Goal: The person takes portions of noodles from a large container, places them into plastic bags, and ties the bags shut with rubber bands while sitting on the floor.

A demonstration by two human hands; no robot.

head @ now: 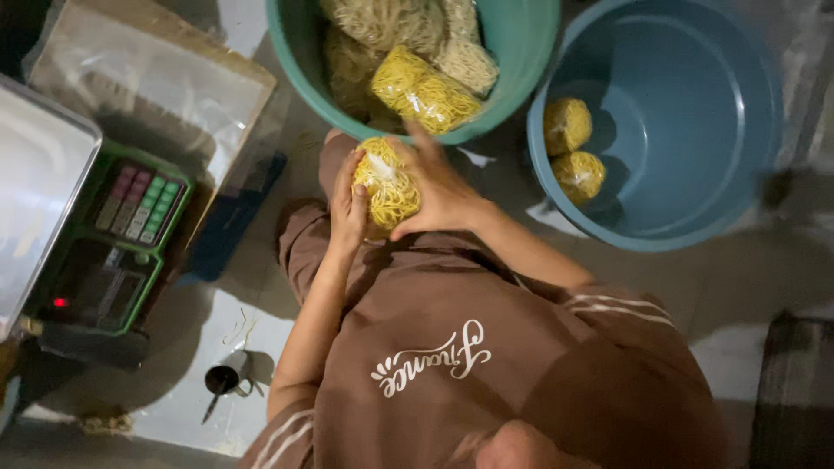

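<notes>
Both my hands hold one clear plastic bag of yellow noodles over my lap. My left hand presses its left side, and my right hand wraps over its right side and top. Just beyond it stands a green basin holding several more bags of yellow and pale noodles. To the right is a blue basin with two noodle bags lying against its left wall.
A green electronic scale with a metal tray sits at the left. Behind it is a flat stack of clear plastic bags. A small dark metal cup stands on the floor at the lower left.
</notes>
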